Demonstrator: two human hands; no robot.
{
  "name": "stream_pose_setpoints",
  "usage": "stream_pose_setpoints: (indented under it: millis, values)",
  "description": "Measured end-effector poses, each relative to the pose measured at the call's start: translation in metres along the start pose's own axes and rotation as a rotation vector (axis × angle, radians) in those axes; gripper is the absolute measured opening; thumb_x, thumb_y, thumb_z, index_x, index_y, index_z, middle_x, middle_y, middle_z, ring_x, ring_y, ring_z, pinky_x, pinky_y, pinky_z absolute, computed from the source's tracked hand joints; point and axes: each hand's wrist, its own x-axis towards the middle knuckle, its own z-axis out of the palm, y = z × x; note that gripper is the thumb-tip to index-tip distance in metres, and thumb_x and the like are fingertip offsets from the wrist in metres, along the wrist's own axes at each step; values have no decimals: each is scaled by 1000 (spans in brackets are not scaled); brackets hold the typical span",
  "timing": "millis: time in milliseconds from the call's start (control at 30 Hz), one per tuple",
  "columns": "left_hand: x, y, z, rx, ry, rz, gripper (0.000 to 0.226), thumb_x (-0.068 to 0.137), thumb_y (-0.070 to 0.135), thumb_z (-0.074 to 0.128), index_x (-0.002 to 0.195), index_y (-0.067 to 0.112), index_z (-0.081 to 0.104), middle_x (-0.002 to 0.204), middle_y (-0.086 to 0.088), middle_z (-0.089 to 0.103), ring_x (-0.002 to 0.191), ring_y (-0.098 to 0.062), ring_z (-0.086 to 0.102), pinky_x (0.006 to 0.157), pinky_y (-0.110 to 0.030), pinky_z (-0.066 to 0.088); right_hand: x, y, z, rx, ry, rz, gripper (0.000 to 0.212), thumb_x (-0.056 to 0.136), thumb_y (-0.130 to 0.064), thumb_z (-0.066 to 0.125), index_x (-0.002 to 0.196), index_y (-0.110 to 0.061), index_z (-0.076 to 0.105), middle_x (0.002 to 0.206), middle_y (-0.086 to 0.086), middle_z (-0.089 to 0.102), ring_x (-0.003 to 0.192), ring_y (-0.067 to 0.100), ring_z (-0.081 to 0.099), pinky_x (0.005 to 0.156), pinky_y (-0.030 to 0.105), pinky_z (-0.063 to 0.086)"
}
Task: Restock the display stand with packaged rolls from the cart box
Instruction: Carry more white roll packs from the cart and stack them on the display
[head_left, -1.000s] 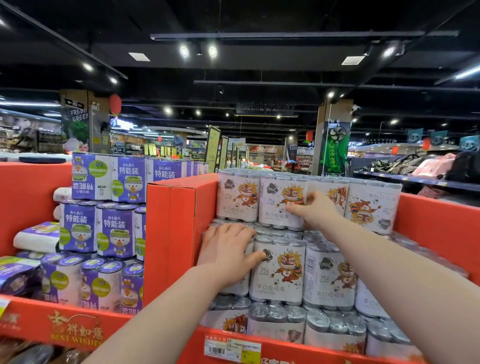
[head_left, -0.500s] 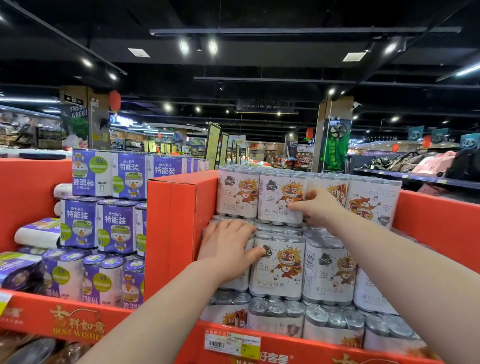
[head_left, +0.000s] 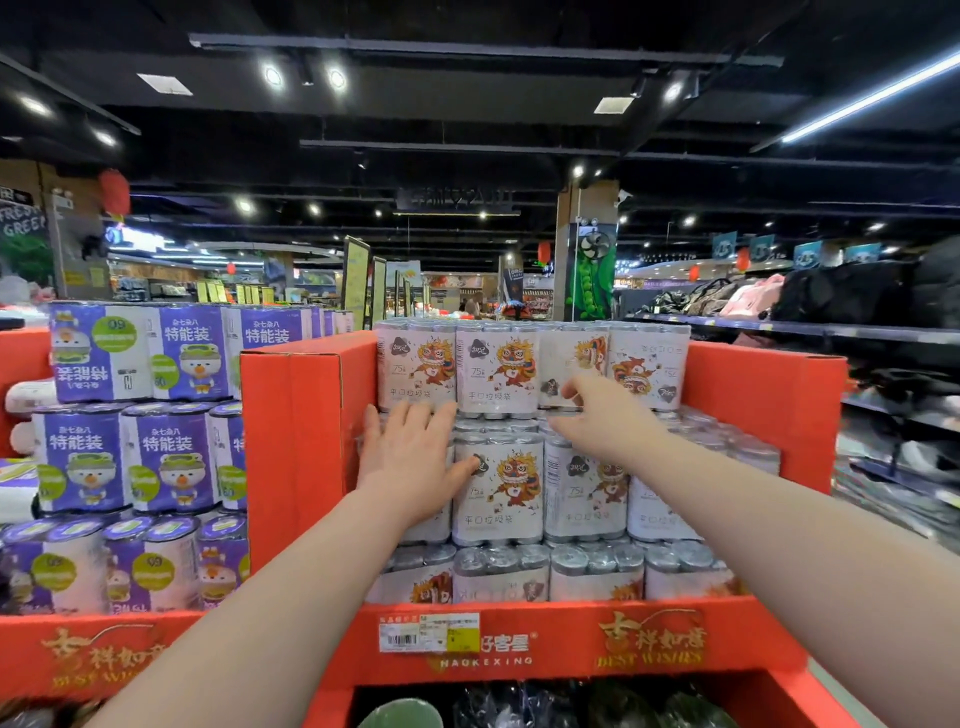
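White packs of rolls with a lion-dance print stand in three stepped tiers in the red display stand (head_left: 571, 639). My left hand (head_left: 410, 457) lies flat, fingers straight, against the leftmost pack of the middle tier, next to another middle-tier pack (head_left: 514, 488). My right hand (head_left: 597, 410) reaches to the top tier (head_left: 493, 369) and pinches the lower edge of its third pack (head_left: 571, 358) between thumb and fingers. The cart box is out of view.
A red cardboard divider (head_left: 296, 441) walls off purple roll packs (head_left: 171, 452) stacked to the left. A price tag (head_left: 428, 631) sits on the stand's front lip. Dark bundles (head_left: 519, 706) fill the shelf below. A shelf of bags (head_left: 831, 301) runs along the right.
The view has tilted down a little. My right hand slid right and lower along the top row's bottom edge. My left hand's fingers straightened on the middle-tier pack.
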Motion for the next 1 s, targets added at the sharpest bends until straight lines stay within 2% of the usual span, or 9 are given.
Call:
stream_pose_setpoints:
  millis: [100,200,267,367,467,600,733,867,1000]
  values:
    - [-14,6,-4,-42,51,38,68,92,58,40,148,22,25,151,0,30,141,-23,23,118,-51,12,-27,-3,-3,-145,-1,-75,36,93,-33,52,125,-17,48,125,5,57,104,23,59,85,40,52]
    - [-38,10,-7,-43,84,57,63,92,58,41,144,23,33,147,0,35,138,-22,29,114,-44,20,-52,-4,-3,-240,-3,-142,31,93,-34,48,119,-18,50,118,3,59,104,24,57,84,40,51]
    - [-57,11,-10,-43,65,52,59,92,57,42,139,23,38,145,0,39,135,-22,32,110,-40,27,-69,-6,-1,-253,-35,-174,27,92,-33,47,114,-18,52,115,3,60,103,24,57,84,39,51]
    - [-92,8,-14,-29,7,23,53,91,53,45,133,20,45,140,-1,44,129,-23,40,102,-37,36,-98,-8,7,-263,-105,-236,30,94,-32,47,120,-18,51,118,3,59,107,25,56,86,36,48]
    - [-138,7,-15,7,-40,-42,51,92,53,46,128,18,48,133,-2,49,124,-24,45,97,-37,39,-133,-9,19,-249,-163,-313,30,93,-32,47,120,-19,51,119,3,59,106,24,56,84,35,47]
    - [-208,16,-19,45,-108,-137,54,90,53,46,132,19,46,130,-2,51,124,-25,46,98,-38,40,-190,-8,34,-226,-258,-413,37,91,-36,49,125,-21,51,126,2,57,116,25,53,94,37,45]
    - [-284,27,-29,56,-184,-230,65,81,60,31,125,17,52,125,-5,54,120,-28,50,96,-39,44,-251,-8,48,-142,-376,-497,36,91,-38,49,124,-23,52,123,0,57,112,24,54,91,37,46]
    - [-372,24,-33,111,-299,-353,54,90,51,47,130,15,47,127,-7,52,122,-28,47,98,-38,41,-315,-18,73,-32,-486,-558,35,91,-36,48,123,-24,53,122,-1,57,113,22,56,90,33,46]
    - [-472,9,-35,134,-435,-538,61,88,57,41,134,18,43,130,-5,50,124,-28,46,99,-41,43,-374,-35,101,-14,-599,-660,33,89,-38,50,120,-25,54,119,-1,58,114,22,55,90,32,45]
